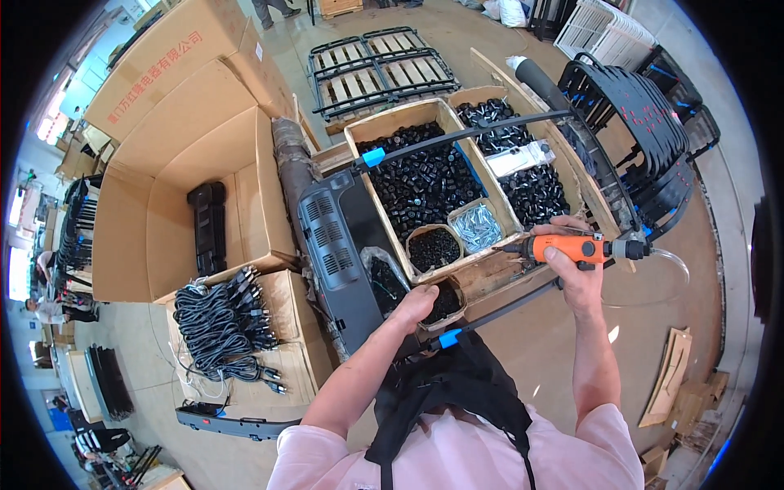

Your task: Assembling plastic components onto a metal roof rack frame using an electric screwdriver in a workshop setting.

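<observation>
My right hand (576, 273) grips an orange power screwdriver (563, 247), its black tip pointing left over the front edge of the parts box. A clear hose (684, 273) curves away from the tool's back end. My left hand (418, 306) is at the rim of a small container of dark bits (447, 300); its fingers curl together, and whatever they hold is hidden. Close by lies a black plastic panel with vent slots (335, 245), joined to a black metal frame (465, 139) that spans the boxes. Blue tape (373, 157) marks the frame's corner.
Wooden trays hold black plastic parts (425, 184), silver screws (476, 227) and dark screws (433, 249). Left stand an open cardboard box (122, 237) and a pile of black cables (220, 322). Black frames (629, 114) are stacked at right. A slatted pallet (380, 73) lies ahead.
</observation>
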`<state>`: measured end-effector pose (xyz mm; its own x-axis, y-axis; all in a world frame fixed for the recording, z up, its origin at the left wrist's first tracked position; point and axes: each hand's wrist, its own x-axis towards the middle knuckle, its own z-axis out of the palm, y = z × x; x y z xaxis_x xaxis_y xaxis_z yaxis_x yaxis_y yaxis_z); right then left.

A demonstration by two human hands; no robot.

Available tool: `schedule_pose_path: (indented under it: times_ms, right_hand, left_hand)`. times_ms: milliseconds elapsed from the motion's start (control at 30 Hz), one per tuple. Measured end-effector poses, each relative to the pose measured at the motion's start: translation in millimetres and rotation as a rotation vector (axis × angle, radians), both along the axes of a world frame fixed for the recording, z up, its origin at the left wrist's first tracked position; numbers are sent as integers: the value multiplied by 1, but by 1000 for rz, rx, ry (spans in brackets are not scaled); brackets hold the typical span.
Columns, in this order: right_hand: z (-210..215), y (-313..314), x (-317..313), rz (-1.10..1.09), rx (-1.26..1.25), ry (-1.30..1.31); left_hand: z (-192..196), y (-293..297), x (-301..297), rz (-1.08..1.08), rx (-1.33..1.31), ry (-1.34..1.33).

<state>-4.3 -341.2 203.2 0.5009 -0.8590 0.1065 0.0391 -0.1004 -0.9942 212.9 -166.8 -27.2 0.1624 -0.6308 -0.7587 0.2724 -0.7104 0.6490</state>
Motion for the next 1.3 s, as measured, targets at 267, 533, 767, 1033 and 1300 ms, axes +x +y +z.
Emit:
schedule_pose_path:
  times_ms: [267, 533, 767, 1033, 1300]
  right_hand:
    - [-66, -71, 15, 71, 164, 6]
    - [-112, -132, 44, 181, 288, 87]
    - [-144, -173, 48, 226, 402, 113]
    - [-192, -190, 110, 204, 457, 53]
    - [-289, -196, 180, 62, 419, 126]
  left_hand:
    - [13, -78, 27, 114, -271, -462]
    - [-47, -186, 86, -184, -11, -1007]
    - [-69, -232, 81, -605, 37, -1069]
    - [-89, -224, 90, -185, -73, -1114]
    - [3, -149, 77, 770, -341, 325]
